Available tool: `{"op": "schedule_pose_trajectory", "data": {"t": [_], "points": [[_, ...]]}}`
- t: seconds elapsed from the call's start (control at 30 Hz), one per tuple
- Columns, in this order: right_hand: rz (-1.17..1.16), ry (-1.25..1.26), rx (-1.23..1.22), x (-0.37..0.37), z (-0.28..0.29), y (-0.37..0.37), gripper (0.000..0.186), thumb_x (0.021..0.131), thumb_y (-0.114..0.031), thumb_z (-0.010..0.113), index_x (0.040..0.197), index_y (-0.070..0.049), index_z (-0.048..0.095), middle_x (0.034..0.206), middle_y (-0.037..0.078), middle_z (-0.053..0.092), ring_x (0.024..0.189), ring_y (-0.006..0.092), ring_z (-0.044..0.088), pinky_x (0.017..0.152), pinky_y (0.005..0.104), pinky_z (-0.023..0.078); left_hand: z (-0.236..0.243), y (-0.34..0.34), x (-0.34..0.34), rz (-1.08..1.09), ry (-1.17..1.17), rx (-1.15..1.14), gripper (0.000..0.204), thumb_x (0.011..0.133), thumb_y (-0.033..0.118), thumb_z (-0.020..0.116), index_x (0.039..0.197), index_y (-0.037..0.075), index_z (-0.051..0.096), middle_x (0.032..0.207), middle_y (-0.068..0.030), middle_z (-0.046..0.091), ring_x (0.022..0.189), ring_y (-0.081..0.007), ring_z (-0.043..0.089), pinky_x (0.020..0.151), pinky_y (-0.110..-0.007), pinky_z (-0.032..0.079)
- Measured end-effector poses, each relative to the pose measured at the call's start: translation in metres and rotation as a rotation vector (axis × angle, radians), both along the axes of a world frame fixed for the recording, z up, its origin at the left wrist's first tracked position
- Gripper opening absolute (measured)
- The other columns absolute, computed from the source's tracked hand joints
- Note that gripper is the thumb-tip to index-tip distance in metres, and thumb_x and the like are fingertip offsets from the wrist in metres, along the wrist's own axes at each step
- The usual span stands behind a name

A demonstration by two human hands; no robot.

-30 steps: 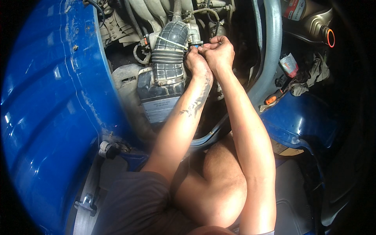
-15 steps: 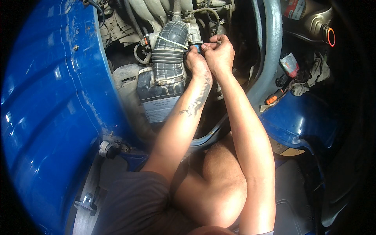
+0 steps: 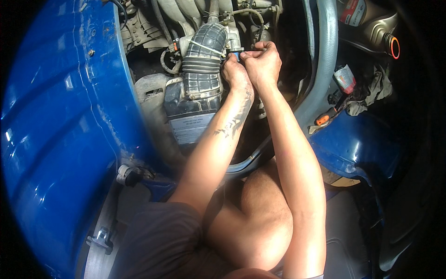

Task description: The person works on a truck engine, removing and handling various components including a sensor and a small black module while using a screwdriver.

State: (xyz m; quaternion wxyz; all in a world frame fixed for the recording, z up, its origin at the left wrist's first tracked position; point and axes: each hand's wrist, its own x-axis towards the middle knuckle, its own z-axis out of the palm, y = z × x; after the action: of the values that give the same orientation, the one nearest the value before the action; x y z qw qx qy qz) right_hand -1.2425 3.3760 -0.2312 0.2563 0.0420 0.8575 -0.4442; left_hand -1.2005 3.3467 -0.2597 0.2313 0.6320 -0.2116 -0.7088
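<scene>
Nearest me, at six o'clock, my bent knee (image 3: 260, 218) fills the bottom of the view; I judge I'm crouched in the opening so both arms can go straight up into the engine bay. The blue car body (image 3: 60, 139) curves round at nine o'clock, and a blue panel (image 3: 357, 144) sits at three o'clock, hemming the arms into a narrow channel.

Further up, at twelve o'clock, my left hand (image 3: 236, 74) and right hand (image 3: 264, 63) meet, touching each other just right of the ribbed black air hose (image 3: 204, 60). Between them is a small blue piece (image 3: 236, 55), right against the hose where a pale cable tie (image 3: 204, 48) wraps it. The fingers (image 3: 251, 53) of both hands are curled tight and pinched together on that piece; what exactly it is I cannot tell. Two hands there suggest one steadies while the other works.

Below the hose is the black air box (image 3: 190, 109). Off at two o'clock, an orange-handled screwdriver (image 3: 327, 116) and a grey rag (image 3: 371, 90) lie parked within reach, with an oil bottle (image 3: 371, 23) beyond.
</scene>
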Motion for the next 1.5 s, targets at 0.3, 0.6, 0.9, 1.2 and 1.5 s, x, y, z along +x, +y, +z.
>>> {"op": "schedule_pose_trajectory", "data": {"t": [0.3,0.6,0.9,1.2,1.5], "points": [[0.056,0.019,0.028,-0.001,-0.004,0.002,0.031,0.068,-0.007,0.071,0.096,-0.001,0.059,0.082,0.012,0.07,0.084,0.0274,0.067,0.08,0.0357,0.05,0.0,0.001,-0.002,0.049,0.088,0.032,0.036,0.095,0.026,0.046,0.105,-0.008,0.057,0.106,-0.0145,0.059,0.093,-0.0199,0.056,0.081,-0.032,0.044],[0.075,0.051,0.039,0.001,0.003,-0.002,0.034,0.068,-0.007,0.072,0.098,0.0,0.058,0.082,0.013,0.07,0.083,0.0277,0.067,0.08,0.0362,0.05,0.0,0.001,0.001,0.012,0.014,-0.012,0.034,0.096,0.026,0.046,0.105,-0.005,0.057,0.109,-0.0155,0.057,0.097,-0.0209,0.053,0.086,-0.033,0.043],[0.109,0.052,-0.004,-0.002,-0.006,0.001,0.04,0.067,-0.009,0.076,0.1,0.002,0.056,0.081,0.014,0.069,0.08,0.0268,0.068,0.078,0.0359,0.051,-0.012,0.001,0.002,0.027,0.032,-0.017,0.029,0.096,0.023,0.044,0.099,-0.003,0.058,0.097,-0.0117,0.059,0.088,-0.019,0.056,0.081,-0.031,0.044],[0.041,0.053,-0.005,-0.002,-0.007,0.003,0.038,0.067,-0.006,0.074,0.099,0.002,0.056,0.078,0.015,0.069,0.079,0.0261,0.068,0.078,0.0349,0.051,-0.012,0.001,-0.002,0.046,-0.033,0.006,0.029,0.098,0.025,0.039,0.093,0.003,0.056,0.087,-0.0055,0.058,0.081,-0.0148,0.054,0.077,-0.029,0.044],[0.044,0.035,-0.003,0.0,-0.008,0.001,0.036,0.069,-0.005,0.071,0.1,0.003,0.054,0.079,0.016,0.069,0.079,0.0267,0.068,0.077,0.0348,0.051,-0.011,0.001,0.002,0.001,-0.004,-0.052,0.027,0.096,0.023,0.043,0.094,0.0,0.056,0.093,-0.0101,0.058,0.086,-0.0196,0.055,0.079,-0.032,0.045]]}}
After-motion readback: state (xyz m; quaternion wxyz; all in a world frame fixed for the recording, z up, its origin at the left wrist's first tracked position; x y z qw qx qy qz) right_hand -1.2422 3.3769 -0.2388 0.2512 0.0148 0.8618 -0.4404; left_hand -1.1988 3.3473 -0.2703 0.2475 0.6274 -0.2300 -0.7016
